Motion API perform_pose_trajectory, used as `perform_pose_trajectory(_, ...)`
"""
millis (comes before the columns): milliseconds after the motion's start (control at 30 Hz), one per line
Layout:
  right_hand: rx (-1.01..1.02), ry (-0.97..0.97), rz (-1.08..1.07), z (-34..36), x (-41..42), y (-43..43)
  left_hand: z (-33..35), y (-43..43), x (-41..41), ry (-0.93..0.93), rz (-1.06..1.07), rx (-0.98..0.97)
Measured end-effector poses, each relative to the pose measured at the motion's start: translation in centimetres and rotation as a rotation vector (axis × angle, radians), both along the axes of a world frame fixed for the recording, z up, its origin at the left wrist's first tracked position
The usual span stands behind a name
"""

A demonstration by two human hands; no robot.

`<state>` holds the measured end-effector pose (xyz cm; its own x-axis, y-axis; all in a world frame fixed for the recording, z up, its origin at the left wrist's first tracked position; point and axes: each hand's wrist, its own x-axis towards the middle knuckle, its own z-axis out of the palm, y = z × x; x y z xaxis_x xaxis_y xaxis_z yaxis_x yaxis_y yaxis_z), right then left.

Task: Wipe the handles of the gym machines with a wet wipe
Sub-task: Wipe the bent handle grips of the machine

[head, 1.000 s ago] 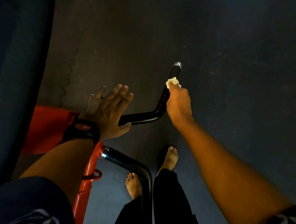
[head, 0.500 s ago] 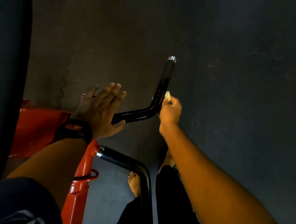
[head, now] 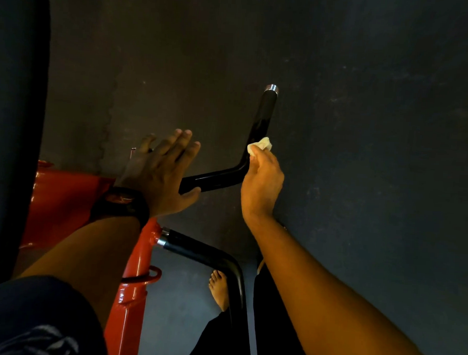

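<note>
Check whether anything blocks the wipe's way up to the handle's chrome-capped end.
Nothing visible does. The right hand holds the wet wipe against the far handle just above its bend; the stretch up to the chrome cap is bare. The left hand rests on the handle's other leg, below the bend.

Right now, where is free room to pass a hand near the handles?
Free: right of the upper handle, above the right hand; the gap between upper handle and lower handle. Crowded: the bend, where the wipe sits, and the left hand by the red frame.
</note>
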<state>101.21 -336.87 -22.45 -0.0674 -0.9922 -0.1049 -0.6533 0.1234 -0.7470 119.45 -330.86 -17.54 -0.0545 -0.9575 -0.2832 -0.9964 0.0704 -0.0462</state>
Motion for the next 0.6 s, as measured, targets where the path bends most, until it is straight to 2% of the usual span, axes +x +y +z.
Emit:
perform_pose_trajectory(67, 0.013, 0.073, 0.173, 0.1, -0.6, 1.1, 0.1, -0.1, 0.0, -0.003, -0.002, 0.011)
perform_pose_trajectory(167, -0.007, 0.095, 0.280, 0.4, -1.6, 1.0, 0.1, 0.0, 0.0, 0.012, -0.001, 0.002)
perform_pose_trajectory(300, -0.025, 0.310, 0.481, 0.3, -1.3, -3.8, 0.2, 0.1, 0.0, 0.023, -0.003, -0.005)
perform_pose_trajectory(433, -0.044, 0.494, 0.611, 1.0, -1.2, -2.5, 0.5, -0.1, 0.0, 0.014, 0.006, 0.022)
perform_pose_trajectory(467, -0.065, 0.509, 0.633, 1.0, -1.4, -2.1, 0.4, 0.0, -0.1, 0.014, 0.005, 0.025)
perform_pose_trajectory(600, -0.050, 0.442, 0.474, 0.3, -0.4, -5.2, 0.4, 0.1, -0.1, 0.024, 0.012, 0.010)
